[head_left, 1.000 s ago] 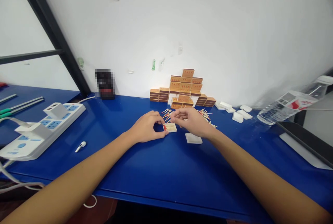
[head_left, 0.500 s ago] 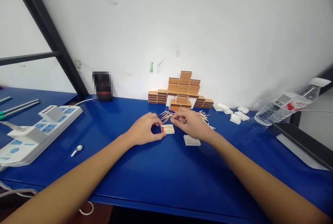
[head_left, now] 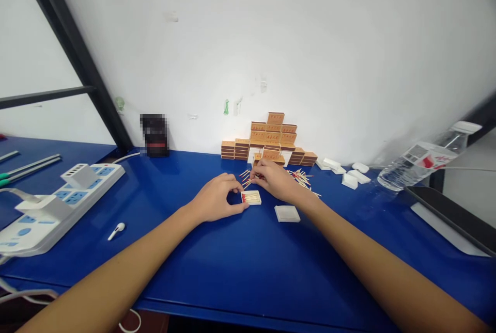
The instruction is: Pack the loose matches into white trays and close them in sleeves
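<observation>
A small white matchbox tray (head_left: 257,202) with red-tipped matches lying in it rests on the blue table. My left hand (head_left: 220,197) steadies its left end between thumb and fingers. Just behind the tray, my right hand (head_left: 271,180) reaches down with thumb and forefinger together at the loose matches (head_left: 301,178), which are scattered on both sides of it. A match appears to be at its fingertips. Another white tray (head_left: 287,213) lies right of the filled one. Behind the hands rises a stepped stack of matchboxes (head_left: 273,137).
Several white pieces (head_left: 350,180) lie right of the stack, near a tilted water bottle (head_left: 424,157) and a black phone (head_left: 453,217). At left are a power strip (head_left: 73,197), an earbud (head_left: 117,231) and a dark, blurred-out item (head_left: 157,137) against the wall.
My right hand has moved left and away from me, from beside the tray to the loose matches behind it. The left hand stays at the tray. The view has tipped slightly.
</observation>
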Demonstrator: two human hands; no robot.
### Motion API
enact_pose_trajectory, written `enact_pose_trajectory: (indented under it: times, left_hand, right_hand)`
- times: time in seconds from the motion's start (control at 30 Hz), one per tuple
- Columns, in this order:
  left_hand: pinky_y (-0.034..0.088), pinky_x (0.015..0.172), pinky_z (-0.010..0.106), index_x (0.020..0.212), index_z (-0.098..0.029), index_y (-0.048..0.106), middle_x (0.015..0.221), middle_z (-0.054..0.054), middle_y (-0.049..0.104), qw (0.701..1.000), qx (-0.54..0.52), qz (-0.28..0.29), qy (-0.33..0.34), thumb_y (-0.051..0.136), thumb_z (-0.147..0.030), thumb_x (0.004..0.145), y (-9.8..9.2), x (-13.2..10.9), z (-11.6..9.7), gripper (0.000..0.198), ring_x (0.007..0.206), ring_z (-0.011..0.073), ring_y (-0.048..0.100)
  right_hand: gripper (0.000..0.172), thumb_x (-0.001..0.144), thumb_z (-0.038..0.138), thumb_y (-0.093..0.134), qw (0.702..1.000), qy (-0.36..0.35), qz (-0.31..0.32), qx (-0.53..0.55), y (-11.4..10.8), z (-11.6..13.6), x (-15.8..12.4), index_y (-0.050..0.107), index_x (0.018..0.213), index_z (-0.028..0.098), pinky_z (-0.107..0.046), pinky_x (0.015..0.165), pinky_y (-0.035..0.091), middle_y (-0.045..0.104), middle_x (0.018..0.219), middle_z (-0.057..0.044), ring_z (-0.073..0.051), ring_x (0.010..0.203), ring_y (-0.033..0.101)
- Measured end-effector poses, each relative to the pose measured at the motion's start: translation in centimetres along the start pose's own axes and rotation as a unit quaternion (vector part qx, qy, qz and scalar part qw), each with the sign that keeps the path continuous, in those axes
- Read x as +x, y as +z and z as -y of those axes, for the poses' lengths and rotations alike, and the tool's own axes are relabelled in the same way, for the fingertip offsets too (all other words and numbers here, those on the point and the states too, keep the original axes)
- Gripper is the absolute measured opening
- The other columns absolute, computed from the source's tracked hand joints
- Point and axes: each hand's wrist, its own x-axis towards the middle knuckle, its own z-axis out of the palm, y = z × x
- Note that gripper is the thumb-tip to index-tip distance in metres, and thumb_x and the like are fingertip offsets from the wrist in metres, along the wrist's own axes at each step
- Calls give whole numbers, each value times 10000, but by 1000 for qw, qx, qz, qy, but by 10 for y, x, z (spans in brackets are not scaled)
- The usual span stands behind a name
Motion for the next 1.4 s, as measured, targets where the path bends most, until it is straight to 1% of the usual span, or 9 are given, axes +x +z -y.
enact_pose_trajectory:
  times: [0.17, 0.33, 0.57, 0.7, 0.8, 0.9, 1.13, 1.23, 1.4]
  left_hand:
    - [507, 819, 362, 977, -208, 723, 927, 31, 680, 1000, 8, -3, 5, 780, -420, 854, 0, 1, 0, 252, 894, 217, 610]
    - [506, 821, 363, 991, -211, 730, 933, 33, 673, 1000, 7, 3, 5, 772, -421, 861, -1, 2, 0, 250, 897, 218, 606]
    - [509, 825, 372, 1005, -215, 734, 936, 39, 665, 1000, 14, 10, -8, 759, -449, 873, -2, 2, 4, 269, 901, 220, 607]
    - [513, 827, 376, 1009, -213, 728, 933, 39, 671, 1000, 14, 9, -11, 763, -453, 871, -3, 1, 4, 280, 904, 222, 611]
    - [515, 831, 379, 1009, -210, 728, 942, 41, 675, 1000, 15, 8, -15, 764, -451, 870, -4, 1, 4, 281, 914, 224, 613]
    - [516, 827, 377, 1016, -212, 730, 950, 44, 674, 1000, 15, 9, -17, 760, -457, 875, -4, 2, 4, 284, 923, 228, 614]
    - [514, 844, 382, 963, -209, 704, 937, 39, 673, 1000, 13, 3, 1, 751, -436, 879, -3, 4, 6, 247, 915, 226, 613]
    - [513, 844, 383, 952, -213, 706, 942, 39, 671, 1000, 8, 6, 0, 743, -443, 883, -3, 5, 7, 244, 914, 224, 612]
    - [510, 825, 377, 1012, -221, 726, 947, 44, 673, 1000, 12, 8, 1, 744, -449, 881, -3, 5, 8, 264, 916, 228, 612]
  right_hand:
    - [108, 1013, 237, 624, 999, -30, 17, -9, -2, 1, -2, 702, 1086, 220, -332, 846, 480, 582, 1064, -75, -207, 932, 597]
    - [94, 1020, 231, 604, 1000, -17, 14, -13, -2, 3, -2, 668, 959, 201, -332, 822, 477, 577, 1027, -69, -208, 924, 587]
    - [137, 1038, 236, 561, 1000, 6, 18, -13, -3, 0, -4, 579, 909, 196, -387, 901, 484, 594, 1017, -92, -244, 987, 577]
    - [129, 1037, 178, 514, 1000, -8, 7, -8, -13, 1, -10, 562, 920, 203, -403, 918, 477, 587, 1045, -98, -251, 1009, 554]
    - [142, 1038, 154, 479, 1000, -23, -3, 15, -25, 7, -19, 550, 928, 210, -398, 916, 475, 586, 1052, -93, -244, 1016, 548]
    - [142, 1048, 177, 475, 999, -25, 10, 43, -31, 19, -28, 547, 933, 219, -379, 886, 483, 585, 1047, -83, -234, 1005, 555]
    - [76, 1036, 188, 542, 998, -36, 44, 25, -16, 41, -32, 590, 979, 203, -411, 925, 481, 598, 1074, -96, -251, 1037, 561]
    - [54, 1030, 198, 562, 998, -20, 49, 24, -15, 39, -33, 601, 993, 201, -417, 937, 478, 601, 1075, -96, -252, 1044, 568]
    - [30, 1021, 230, 583, 996, 10, 72, 47, -26, 27, -36, 612, 1018, 224, -402, 909, 479, 637, 1089, -86, -250, 1049, 591]
